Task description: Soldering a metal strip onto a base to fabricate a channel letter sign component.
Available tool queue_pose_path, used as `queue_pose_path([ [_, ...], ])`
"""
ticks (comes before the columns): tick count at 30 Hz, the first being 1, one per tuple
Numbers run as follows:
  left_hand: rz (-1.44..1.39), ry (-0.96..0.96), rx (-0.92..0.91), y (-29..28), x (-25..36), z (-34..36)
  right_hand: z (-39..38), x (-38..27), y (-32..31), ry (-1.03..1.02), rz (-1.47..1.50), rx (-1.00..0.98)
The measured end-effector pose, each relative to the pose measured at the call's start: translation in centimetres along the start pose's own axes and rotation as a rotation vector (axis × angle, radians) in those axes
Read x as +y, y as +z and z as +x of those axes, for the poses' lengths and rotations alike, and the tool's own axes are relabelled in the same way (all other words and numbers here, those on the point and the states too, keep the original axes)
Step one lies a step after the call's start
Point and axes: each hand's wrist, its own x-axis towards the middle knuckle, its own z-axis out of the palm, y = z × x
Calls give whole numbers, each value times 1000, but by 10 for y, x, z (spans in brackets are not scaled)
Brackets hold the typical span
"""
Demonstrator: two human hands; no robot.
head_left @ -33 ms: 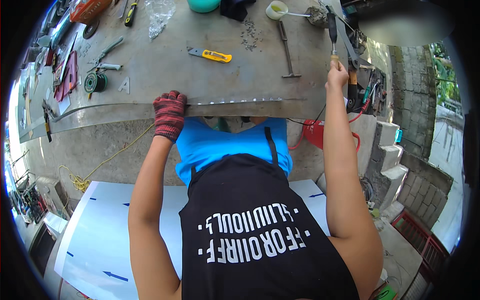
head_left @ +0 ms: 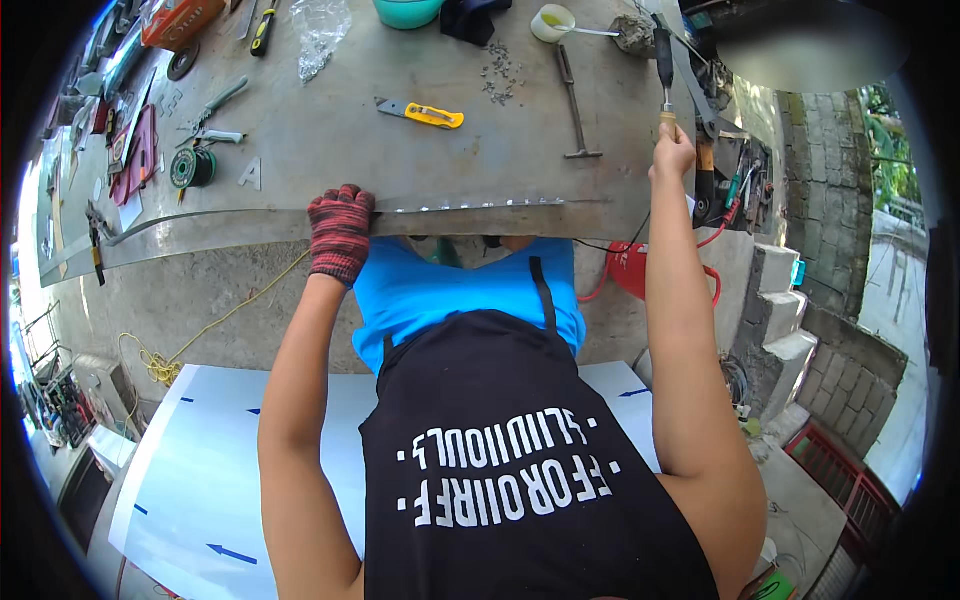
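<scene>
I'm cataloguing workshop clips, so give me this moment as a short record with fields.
Left hand: gloved in red and black, at the table's near edge
Right hand: bare, gripping a wooden-handled tool
Mid-table: yellow utility knife, blade toward the left
Right of knife: T-shaped metal tool
Left of knife: wire spool

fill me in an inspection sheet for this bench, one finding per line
Surface: grey worktop, worn and stained.
Job's things: wooden-handled tool at the right; grey strip along the near edge, with silvery flecks.
Clutter: yellow utility knife, T-ended metal rod, small grey bits, clear plastic bag, wire spool.
Grippers: left hand, gloved, at the near edge; right hand, bare, gripping the wooden handle.
Cables: yellow cord partly bunched on the floor.
Surroundings: block wall at right; white panel with blue arrows behind the person.
</scene>
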Motion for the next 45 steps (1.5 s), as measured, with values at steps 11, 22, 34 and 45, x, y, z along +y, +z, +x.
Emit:
queue_pose_path([
  [11,-35,31,77,-3,6,7,11,20,15,-8,-95,25],
  [22,-36,13,42,-5,4,3,-9,11,35,39,-138,-28],
  [34,-224,52,251,-9,-26,-10,-36,-31,-3,-378,-182,60],
  [45,-189,93,169,-9,-34,-8,-279,-89,2,-1054,-317,-875],
])
